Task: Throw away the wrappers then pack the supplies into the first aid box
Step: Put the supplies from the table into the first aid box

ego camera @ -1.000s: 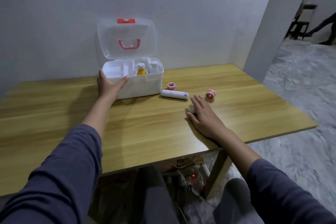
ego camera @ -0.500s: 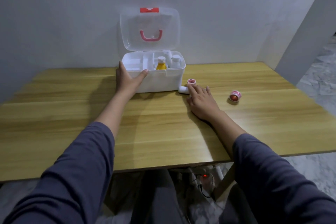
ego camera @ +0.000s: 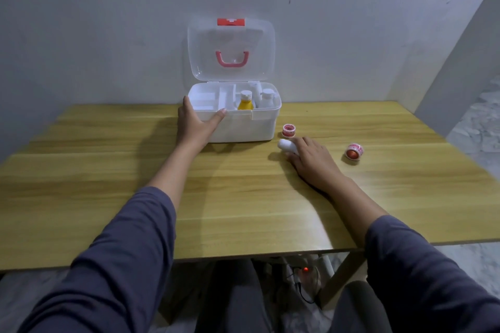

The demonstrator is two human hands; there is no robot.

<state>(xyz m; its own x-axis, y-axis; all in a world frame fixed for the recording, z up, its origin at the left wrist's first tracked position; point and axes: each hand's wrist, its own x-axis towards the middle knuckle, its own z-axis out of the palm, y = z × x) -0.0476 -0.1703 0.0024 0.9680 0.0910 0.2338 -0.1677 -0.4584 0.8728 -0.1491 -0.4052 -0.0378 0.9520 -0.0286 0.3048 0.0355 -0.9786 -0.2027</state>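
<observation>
The white first aid box [ego camera: 243,127] stands open at the back of the wooden table [ego camera: 135,184], its clear lid with a red handle raised against the wall. Inside stand a yellow bottle [ego camera: 245,104] and a white bottle [ego camera: 267,97]. My left hand [ego camera: 196,123] grips the box's front left corner. My right hand [ego camera: 311,159] closes over a white bandage roll [ego camera: 287,145] lying on the table just right of the box. One red-and-white tape roll [ego camera: 289,130] sits beside the box, another tape roll [ego camera: 355,151] lies farther right.
A grey wall runs behind the table. The table's right edge drops to a marbled floor [ego camera: 476,127]. Under the front edge lie cables and a power strip with a red light [ego camera: 305,269].
My right hand slid from the bare table forward and left onto the white bandage roll and curled around it. The view swung left. My left hand stayed on the box.
</observation>
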